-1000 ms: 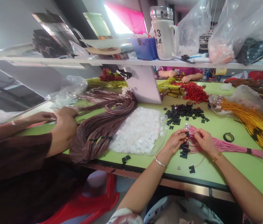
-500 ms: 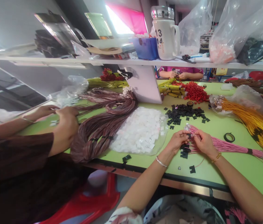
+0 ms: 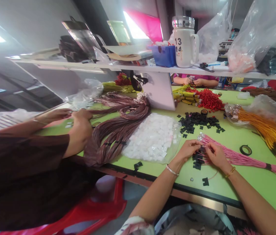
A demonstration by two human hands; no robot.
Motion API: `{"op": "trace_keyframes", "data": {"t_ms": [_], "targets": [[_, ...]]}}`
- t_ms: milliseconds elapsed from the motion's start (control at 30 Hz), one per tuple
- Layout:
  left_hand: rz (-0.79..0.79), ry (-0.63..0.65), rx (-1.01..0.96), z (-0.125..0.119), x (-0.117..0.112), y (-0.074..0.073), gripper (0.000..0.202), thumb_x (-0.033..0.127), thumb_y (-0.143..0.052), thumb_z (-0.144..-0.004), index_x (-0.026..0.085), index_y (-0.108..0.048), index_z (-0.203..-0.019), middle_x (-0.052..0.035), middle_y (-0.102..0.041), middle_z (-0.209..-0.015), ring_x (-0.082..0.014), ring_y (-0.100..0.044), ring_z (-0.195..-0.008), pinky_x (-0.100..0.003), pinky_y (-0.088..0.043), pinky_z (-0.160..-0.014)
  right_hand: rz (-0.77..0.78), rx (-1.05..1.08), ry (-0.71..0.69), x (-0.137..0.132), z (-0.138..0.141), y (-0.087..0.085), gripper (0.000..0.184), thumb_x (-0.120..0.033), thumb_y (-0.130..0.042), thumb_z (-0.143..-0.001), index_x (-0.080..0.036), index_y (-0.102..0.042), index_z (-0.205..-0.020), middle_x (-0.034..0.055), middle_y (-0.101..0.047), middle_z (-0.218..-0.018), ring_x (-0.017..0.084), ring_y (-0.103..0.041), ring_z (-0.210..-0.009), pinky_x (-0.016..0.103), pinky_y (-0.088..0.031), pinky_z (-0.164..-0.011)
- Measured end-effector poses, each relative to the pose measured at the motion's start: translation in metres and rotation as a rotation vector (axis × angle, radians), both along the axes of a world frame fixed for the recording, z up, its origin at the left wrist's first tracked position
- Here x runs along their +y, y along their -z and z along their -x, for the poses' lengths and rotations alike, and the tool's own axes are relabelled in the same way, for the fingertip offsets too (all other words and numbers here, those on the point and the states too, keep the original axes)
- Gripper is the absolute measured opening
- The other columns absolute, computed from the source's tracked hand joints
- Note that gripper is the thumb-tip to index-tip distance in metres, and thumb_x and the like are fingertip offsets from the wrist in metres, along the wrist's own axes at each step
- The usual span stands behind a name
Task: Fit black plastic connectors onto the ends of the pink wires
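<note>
My left hand [image 3: 189, 150] is closed in a pinch by the metal-tipped ends of a pink wire bundle [image 3: 240, 159], on a small black connector housing mostly hidden by the fingers. Facing it, my right hand [image 3: 216, 157] is closed on a thin pink wire, its tip close to the left fingertips. Several black housings [image 3: 197, 162] lie in a stack just under my hands. A single black housing [image 3: 205, 181] with a pink wire at it rests nearer the table edge.
Loose black housings [image 3: 199, 120] are heaped behind my hands. A black tape roll [image 3: 245, 150] and orange wires [image 3: 265, 119] lie to the right. Leftward are a bag of white connectors [image 3: 152, 137], brown wires [image 3: 108, 143] and a co-worker's hands [image 3: 80, 120]. A shelf [image 3: 138, 68] crosses above.
The view has shifted, so everything sits a little further right and mostly lower. My hands stay together at the pink wire ends; the black housing between the fingers shows less now.
</note>
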State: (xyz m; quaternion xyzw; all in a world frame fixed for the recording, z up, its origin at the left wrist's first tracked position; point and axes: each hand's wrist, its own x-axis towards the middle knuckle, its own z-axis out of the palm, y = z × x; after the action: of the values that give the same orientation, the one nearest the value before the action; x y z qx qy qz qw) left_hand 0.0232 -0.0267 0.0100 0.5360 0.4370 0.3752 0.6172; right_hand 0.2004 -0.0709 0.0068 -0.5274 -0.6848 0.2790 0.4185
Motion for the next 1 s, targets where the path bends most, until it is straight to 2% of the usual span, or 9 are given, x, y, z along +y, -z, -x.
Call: {"op": "trace_keyframes", "data": {"t_ms": [67,133,200,333,467,600,733,867,1000], "targets": [[-0.206,-0.177,0.188,0.01,0.009,0.0,0.008,0.021,-0.067,-0.078,0.017,-0.073,-0.082,-0.0077,-0.068,-0.085,-0.0197,-0.057,-0.08,-0.031,-0.045,-0.077,0.033,0.139,0.023,0.001,-0.002,-0.003,0.016,-0.034,-0.056,-0.087,-0.02,-0.061,-0.08,0.0014,-0.06,-0.071,0.017,-0.051,-0.064,0.029,-0.04,-0.062],[-0.383,-0.349,0.388,0.018,0.02,0.004,0.013,0.016,-0.064,-0.079,0.019,-0.072,-0.09,-0.0119,-0.067,-0.101,-0.0267,-0.054,-0.103,-0.036,-0.041,-0.093,0.094,0.302,0.055,0.004,-0.006,-0.004,0.016,-0.036,-0.062,-0.083,-0.02,-0.06,-0.081,-0.0005,-0.057,-0.07,0.015,-0.048,-0.062,0.028,-0.039,-0.059],[-0.439,-0.368,0.559,0.023,0.029,0.012,0.018,0.011,-0.06,-0.08,0.017,-0.071,-0.092,-0.0158,-0.065,-0.105,-0.0308,-0.049,-0.114,-0.041,-0.035,-0.101,0.166,0.457,0.06,0.007,-0.01,-0.002,0.018,-0.035,-0.067,-0.078,-0.02,-0.058,-0.081,-0.0029,-0.052,-0.066,0.013,-0.043,-0.058,0.026,-0.035,-0.055],[-0.44,-0.292,0.722,0.026,0.04,0.028,0.018,0.007,-0.054,-0.081,0.016,-0.069,-0.081,-0.0172,-0.065,-0.098,-0.0318,-0.052,-0.108,-0.044,-0.034,-0.101,0.276,0.653,0.013,0.011,-0.014,0.005,0.023,-0.04,-0.068,-0.079,-0.019,-0.057,-0.08,-0.0056,-0.046,-0.059,0.011,-0.038,-0.054,0.025,-0.03,-0.053],[-0.41,-0.339,0.511,0.026,0.039,0.025,0.018,0.009,-0.056,-0.081,0.018,-0.071,-0.085,-0.0112,-0.068,-0.092,-0.0254,-0.059,-0.094,-0.037,-0.041,-0.092,0.273,0.632,0.026,0.009,-0.011,0.003,0.033,-0.05,-0.07,-0.079,-0.019,-0.059,-0.081,-0.0058,-0.045,-0.059,0.011,-0.036,-0.053,0.025,-0.027,-0.051],[-0.155,-0.285,0.146,0.023,0.03,0.015,0.01,0.021,-0.061,-0.082,0.017,-0.07,-0.086,-0.0043,-0.067,-0.075,-0.0163,-0.06,-0.068,-0.026,-0.043,-0.064,0.202,0.515,0.05,0.006,-0.005,-0.004,0.036,-0.053,-0.071,-0.078,-0.018,-0.062,-0.08,-0.0026,-0.053,-0.066,0.012,-0.043,-0.058,0.025,-0.034,-0.055],[0.046,-0.219,-0.09,0.018,0.018,0.008,0.023,0.033,-0.069,-0.08,0.014,-0.068,-0.092,-0.0018,-0.063,-0.064,-0.0118,-0.059,-0.054,-0.02,-0.034,-0.048,0.121,0.431,0.023,0.006,-0.002,-0.003,0.035,-0.054,-0.067,-0.081,-0.019,-0.063,-0.079,0.0009,-0.06,-0.074,0.015,-0.052,-0.068,0.028,-0.042,-0.065],[0.138,-0.147,-0.196,0.014,0.011,0.003,0.032,0.037,-0.076,-0.076,0.013,-0.067,-0.095,-0.0011,-0.062,-0.058,-0.008,-0.054,-0.046,-0.018,-0.032,-0.046,0.091,0.35,0.02,0.006,0.0,0.0,0.031,-0.05,-0.064,-0.086,-0.019,-0.064,-0.08,0.0012,-0.061,-0.073,0.015,-0.051,-0.065,0.027,-0.042,-0.063],[0.212,-0.09,-0.356,0.007,0.003,-0.002,0.033,0.034,-0.083,-0.069,0.013,-0.068,-0.09,-0.0041,-0.07,-0.073,-0.009,-0.062,-0.062,-0.021,-0.047,-0.063,0.086,0.313,0.049,0.004,0.002,-0.004,0.028,-0.046,-0.062,-0.086,-0.019,-0.064,-0.077,0.0001,-0.058,-0.068,0.014,-0.047,-0.06,0.027,-0.038,-0.058]]}}
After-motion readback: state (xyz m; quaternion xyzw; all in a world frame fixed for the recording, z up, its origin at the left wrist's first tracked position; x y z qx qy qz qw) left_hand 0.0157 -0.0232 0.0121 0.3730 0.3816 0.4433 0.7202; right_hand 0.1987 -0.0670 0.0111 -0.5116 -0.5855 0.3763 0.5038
